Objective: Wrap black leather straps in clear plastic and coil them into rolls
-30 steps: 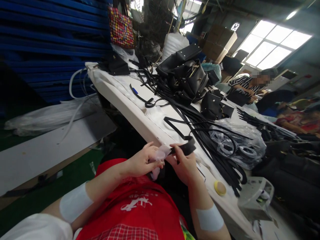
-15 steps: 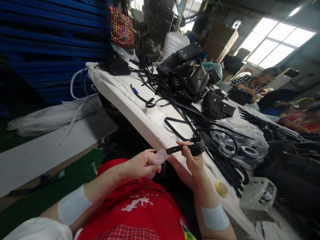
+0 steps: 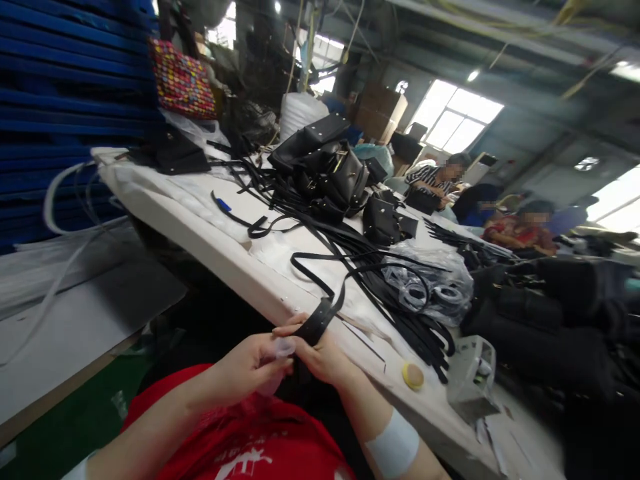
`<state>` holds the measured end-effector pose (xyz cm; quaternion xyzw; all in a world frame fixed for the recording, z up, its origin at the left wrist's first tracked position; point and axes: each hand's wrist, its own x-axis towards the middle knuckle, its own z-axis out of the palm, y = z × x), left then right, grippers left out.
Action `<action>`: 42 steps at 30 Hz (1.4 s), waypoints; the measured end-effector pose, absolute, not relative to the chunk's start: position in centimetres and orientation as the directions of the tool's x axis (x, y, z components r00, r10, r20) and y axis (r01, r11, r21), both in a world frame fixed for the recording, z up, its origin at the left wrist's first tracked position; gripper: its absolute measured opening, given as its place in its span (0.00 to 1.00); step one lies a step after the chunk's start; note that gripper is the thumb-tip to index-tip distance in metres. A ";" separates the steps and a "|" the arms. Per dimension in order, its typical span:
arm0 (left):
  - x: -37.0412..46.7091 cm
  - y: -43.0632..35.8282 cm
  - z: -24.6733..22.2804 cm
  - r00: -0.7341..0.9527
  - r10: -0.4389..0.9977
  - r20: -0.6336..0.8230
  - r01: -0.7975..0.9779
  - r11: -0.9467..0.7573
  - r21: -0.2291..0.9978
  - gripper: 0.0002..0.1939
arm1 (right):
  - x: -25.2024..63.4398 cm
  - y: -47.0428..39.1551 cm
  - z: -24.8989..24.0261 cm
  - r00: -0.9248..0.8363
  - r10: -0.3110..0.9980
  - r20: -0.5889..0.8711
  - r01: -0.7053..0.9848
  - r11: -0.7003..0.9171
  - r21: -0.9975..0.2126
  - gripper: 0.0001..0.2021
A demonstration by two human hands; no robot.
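Note:
My right hand [image 3: 323, 353] is closed on a black strap [image 3: 316, 323], which has small holes near its end. From there the strap loops up onto the white table [image 3: 270, 283]. Close beside it, my left hand [image 3: 250, 365] is closed around a translucent plastic piece [image 3: 285, 347] that pokes out between thumb and fingers. Both hands meet just off the table's near edge, above my red apron [image 3: 280, 437]. The fingers partly hide the strap's end and most of the plastic piece.
Black bags [image 3: 325, 170] are piled on the table beside many loose straps [image 3: 350, 267]. A clear plastic bag [image 3: 430, 280] with tape-like rolls, a yellow round object [image 3: 413, 376] and a grey tape dispenser [image 3: 473, 377] are to the right. Co-workers [image 3: 433, 180] sit further back.
The view has swung to the right. My right hand has brought the strap's end in to my left hand, and the plastic piece shows less now.

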<state>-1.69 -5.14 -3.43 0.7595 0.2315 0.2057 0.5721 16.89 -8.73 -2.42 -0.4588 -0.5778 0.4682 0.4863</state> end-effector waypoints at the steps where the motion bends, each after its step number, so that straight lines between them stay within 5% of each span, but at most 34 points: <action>1: -1.6 -5.2 -3.8 0.802 0.597 0.006 0.140 -0.198 0.970 0.22 | 17.0 -8.3 -2.6 -0.037 0.995 0.090 -0.013 0.089 -0.996 0.12; 6: -1.4 -4.8 -5.4 0.830 0.554 -0.068 0.199 -0.179 0.964 0.25 | 18.5 -6.3 -2.7 0.287 0.951 -0.118 -0.395 0.005 -0.919 0.20; 15: -0.5 -4.2 -5.8 0.764 0.641 -0.077 0.251 -0.185 0.950 0.26 | 15.7 -6.7 -4.1 0.257 0.966 0.039 -0.101 0.067 -0.993 0.20; 22: -1.3 -3.7 -6.3 0.681 0.720 -0.133 0.276 -0.084 0.957 0.23 | 14.4 -7.6 -5.8 0.077 0.995 -0.066 -0.209 -0.049 -0.977 0.23; 26: -0.8 -4.2 -6.0 0.734 0.676 -0.064 0.247 -0.178 0.953 0.25 | 14.6 -7.6 -6.0 0.140 0.979 -0.145 -0.275 -0.103 -0.956 0.27; 30: 0.2 -4.2 -5.4 0.735 0.677 0.032 0.169 -0.228 0.959 0.26 | 14.7 -7.2 -6.0 0.035 0.997 -0.067 -0.214 -0.058 -0.975 0.27; 34: 0.1 -3.8 -4.9 0.724 0.689 0.026 0.167 -0.212 0.963 0.24 | 16.9 -7.3 -4.8 0.047 0.985 -0.166 -0.141 -0.158 -0.977 0.27; 38: -0.6 -3.6 -4.9 0.715 0.697 -0.063 0.210 -0.129 0.969 0.17 | 20.6 -7.7 -1.6 0.312 0.949 -0.044 -0.216 0.026 -0.976 0.29; 42: -0.5 -3.6 -5.3 0.697 0.704 -0.139 0.238 -0.043 0.970 0.14 | 21.9 -8.1 1.8 0.375 0.909 0.181 -0.369 0.326 -0.870 0.26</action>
